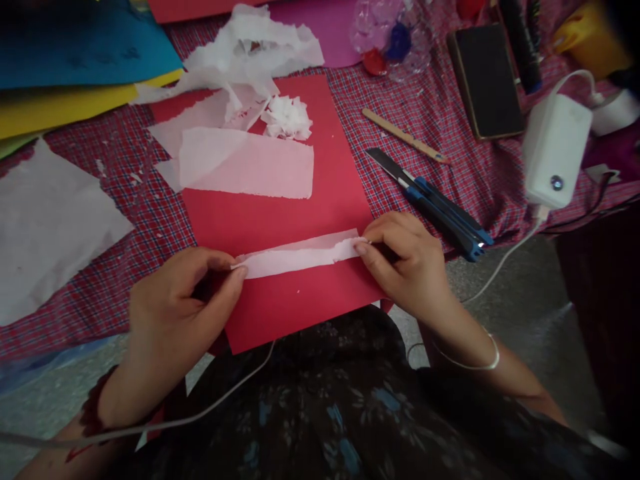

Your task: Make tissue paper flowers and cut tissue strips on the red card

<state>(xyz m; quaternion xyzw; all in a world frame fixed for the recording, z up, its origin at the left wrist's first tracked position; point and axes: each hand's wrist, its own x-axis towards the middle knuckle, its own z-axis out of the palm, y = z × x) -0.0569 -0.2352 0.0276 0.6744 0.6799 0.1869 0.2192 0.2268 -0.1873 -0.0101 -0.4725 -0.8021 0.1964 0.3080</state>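
A narrow strip of thin white tissue paper point(300, 259), folded lengthwise with a torn edge, stretches between my two hands. My left hand point(183, 310) pinches its left end between thumb and fingers. At the other end my right hand point(407, 263) grips the strip the same way. Beneath it lies a red sheet of paper point(280, 313). Farther up on that sheet rest a flat translucent tissue strip point(245, 163) and a crumpled white tissue flower point(287, 119).
To the right lie a blue craft knife point(445, 213), a wooden stick point(403, 135), a phone point(486, 81) and a white power bank point(557, 150) with a cable. Torn tissue point(255, 43) sits at the back. More white paper point(50, 227) and coloured sheets point(85, 47) are at left.
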